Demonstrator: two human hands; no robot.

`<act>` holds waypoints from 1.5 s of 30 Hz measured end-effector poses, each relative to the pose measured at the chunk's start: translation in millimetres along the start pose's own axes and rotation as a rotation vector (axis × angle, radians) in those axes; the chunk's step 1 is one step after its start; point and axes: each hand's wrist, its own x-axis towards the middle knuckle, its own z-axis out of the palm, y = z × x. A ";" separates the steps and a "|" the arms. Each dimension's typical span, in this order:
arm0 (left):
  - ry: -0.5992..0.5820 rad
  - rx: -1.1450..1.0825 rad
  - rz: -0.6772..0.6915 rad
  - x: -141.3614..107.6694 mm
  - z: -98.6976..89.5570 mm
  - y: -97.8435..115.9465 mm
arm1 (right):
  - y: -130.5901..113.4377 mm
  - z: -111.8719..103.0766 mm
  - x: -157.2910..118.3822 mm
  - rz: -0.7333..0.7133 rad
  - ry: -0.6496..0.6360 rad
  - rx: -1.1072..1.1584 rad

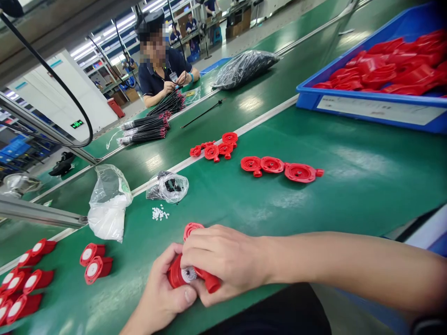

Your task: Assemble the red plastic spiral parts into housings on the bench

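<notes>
Close to the table's near edge, my left hand (pixel 162 291) is wrapped round a red plastic housing (pixel 175 273) with a white toothed gear (pixel 189 274) at its open end. Over it bends my right hand (pixel 228 256), its fingers closed on a red plastic cover with a short spout (pixel 210 282). The cover is tilted beside the gear, and my fingers hide where the two parts meet. Just behind my right hand's knuckles, another round red part (pixel 192 229) shows in part.
Red covers (pixel 271 164) lie mid-table, with a blue bin (pixel 380 109) of red parts beyond. Left are red housings with white discs (pixel 98 269), a bag of white pieces (pixel 110 214), loose white bits (pixel 159 213) and a small bag (pixel 169 187). A co-worker (pixel 164 70) handles black cables (pixel 148 128).
</notes>
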 end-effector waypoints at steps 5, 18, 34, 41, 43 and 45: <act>0.065 0.084 -0.024 0.5 0.0 3.0 | 7.1 4.9 -2.0 0.076 -0.035 0.171; 0.000 0.044 -0.049 -1.1 3.4 4.6 | -1.7 -2.6 -0.9 0.172 -0.193 0.155; -0.165 0.010 -0.048 4.7 12.1 16.7 | -16.2 -0.8 -9.7 -0.017 0.003 -0.128; -0.241 -0.199 -0.156 1.0 9.0 2.7 | -16.2 1.1 -11.1 0.013 -0.056 -0.058; -0.261 -0.247 -0.177 1.3 8.8 -1.1 | -14.5 -0.9 -9.8 0.022 -0.073 -0.052; -0.256 -0.248 -0.173 2.2 9.2 -2.0 | -11.6 -4.1 -8.1 0.001 -0.098 -0.035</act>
